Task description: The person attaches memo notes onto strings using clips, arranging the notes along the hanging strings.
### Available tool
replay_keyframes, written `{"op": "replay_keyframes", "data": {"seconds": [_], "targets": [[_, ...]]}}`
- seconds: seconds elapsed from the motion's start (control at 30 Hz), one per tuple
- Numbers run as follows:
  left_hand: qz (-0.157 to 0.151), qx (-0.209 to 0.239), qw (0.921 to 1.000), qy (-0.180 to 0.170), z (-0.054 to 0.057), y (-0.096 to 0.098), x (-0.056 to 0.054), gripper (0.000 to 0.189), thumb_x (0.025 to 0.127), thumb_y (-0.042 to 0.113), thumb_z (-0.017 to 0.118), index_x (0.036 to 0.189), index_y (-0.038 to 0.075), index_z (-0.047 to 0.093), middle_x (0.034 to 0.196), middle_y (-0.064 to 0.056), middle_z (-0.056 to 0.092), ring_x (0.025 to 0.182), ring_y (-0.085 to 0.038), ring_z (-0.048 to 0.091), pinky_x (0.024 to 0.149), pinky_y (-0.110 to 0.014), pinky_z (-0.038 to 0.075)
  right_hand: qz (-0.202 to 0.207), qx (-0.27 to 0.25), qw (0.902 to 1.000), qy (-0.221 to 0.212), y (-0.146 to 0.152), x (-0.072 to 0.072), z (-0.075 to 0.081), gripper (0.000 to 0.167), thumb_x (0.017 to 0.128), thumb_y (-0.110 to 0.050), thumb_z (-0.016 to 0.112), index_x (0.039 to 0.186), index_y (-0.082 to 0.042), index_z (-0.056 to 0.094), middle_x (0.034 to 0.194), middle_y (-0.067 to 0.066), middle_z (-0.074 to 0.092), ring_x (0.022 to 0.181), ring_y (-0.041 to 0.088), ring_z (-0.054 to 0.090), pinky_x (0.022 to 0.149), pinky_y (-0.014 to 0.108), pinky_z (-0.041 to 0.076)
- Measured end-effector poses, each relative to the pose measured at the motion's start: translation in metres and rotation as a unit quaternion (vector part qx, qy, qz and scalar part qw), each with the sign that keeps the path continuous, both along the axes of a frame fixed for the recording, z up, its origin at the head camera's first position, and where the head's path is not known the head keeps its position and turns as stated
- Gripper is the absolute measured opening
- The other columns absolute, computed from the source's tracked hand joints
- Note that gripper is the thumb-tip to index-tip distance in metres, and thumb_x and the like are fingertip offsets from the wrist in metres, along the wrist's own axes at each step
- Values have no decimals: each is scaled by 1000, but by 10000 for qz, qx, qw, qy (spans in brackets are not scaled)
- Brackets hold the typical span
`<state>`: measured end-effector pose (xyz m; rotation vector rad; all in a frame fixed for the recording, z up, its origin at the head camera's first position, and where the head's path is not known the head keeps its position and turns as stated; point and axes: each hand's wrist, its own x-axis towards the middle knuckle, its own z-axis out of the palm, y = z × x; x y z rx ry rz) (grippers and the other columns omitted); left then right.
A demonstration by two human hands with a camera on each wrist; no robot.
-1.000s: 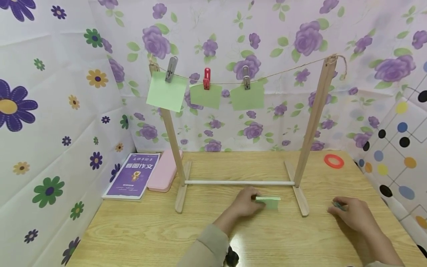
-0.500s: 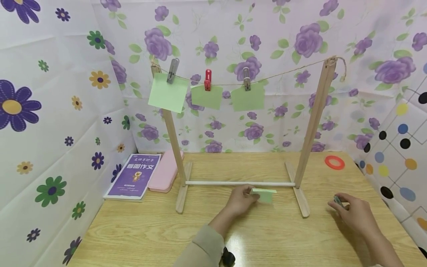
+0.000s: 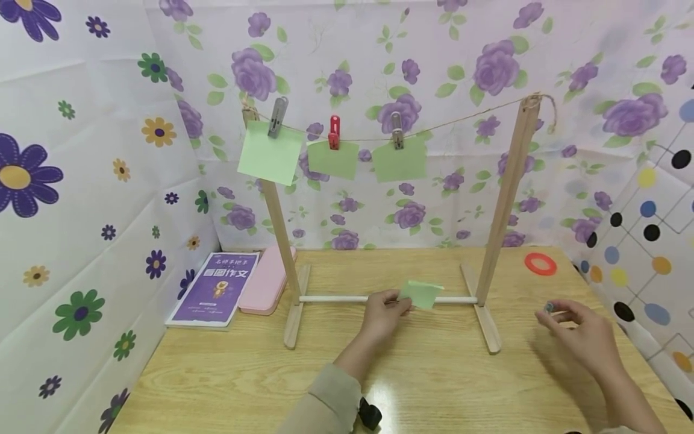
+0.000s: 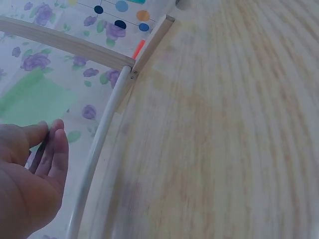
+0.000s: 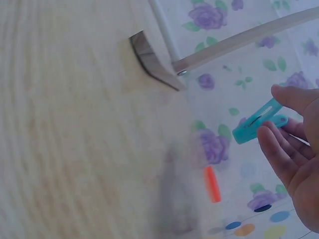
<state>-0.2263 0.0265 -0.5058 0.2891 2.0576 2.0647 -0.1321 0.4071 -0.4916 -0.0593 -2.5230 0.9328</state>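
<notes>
My left hand pinches a green sticky note by its left edge, raised in front of the white crossbar. In the right wrist view, a teal clothespin sits between the thumb and fingers of my right hand; in the head view that hand is right of the stand. On the twine hang three green notes, held by a grey clothespin at left, a red clothespin in the middle and another grey clothespin at right.
Two wooden posts, left and right, carry the twine. A purple book and a pink case lie at left. At the back right is a red ring. A black object shows by the left sleeve.
My left hand has lifted the note up and slightly left from near the tabletop, and the note now faces the camera more. My right hand has risen a little with the clothespin.
</notes>
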Motion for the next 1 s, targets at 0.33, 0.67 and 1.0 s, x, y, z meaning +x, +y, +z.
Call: {"op": "replay_keyframes", "data": {"seconds": [0.33, 0.67, 1.0], "targets": [[484, 362, 9982, -30, 13, 4, -2, 20, 95, 13, 73, 108, -2, 72, 93, -12, 74, 94, -34, 73, 86, -34, 63, 786, -1093, 9908, 118, -15, -5, 37, 30, 99, -12, 68, 125, 1, 61, 91, -14, 72, 74, 0, 70, 60, 21, 61], [558, 719, 9958, -95, 25, 7, -2, 23, 96, 12, 72, 112, -4, 69, 94, -11, 73, 90, -21, 73, 85, -27, 62, 860, -1444, 9851, 376, -24, -8, 71, 32, 100, -9, 66, 132, -3, 62, 92, -20, 72, 76, -2, 68, 47, 17, 47], [1019, 1119, 9884, -91, 44, 14, -7, 36, 92, 7, 75, 121, -11, 63, 94, -12, 73, 84, -21, 75, 80, -30, 64, 1157, -1411, 9813, 616, -36, -14, 109, 29, 99, -1, 64, 127, 1, 64, 91, -13, 74, 79, 0, 70, 74, 8, 56]]}}
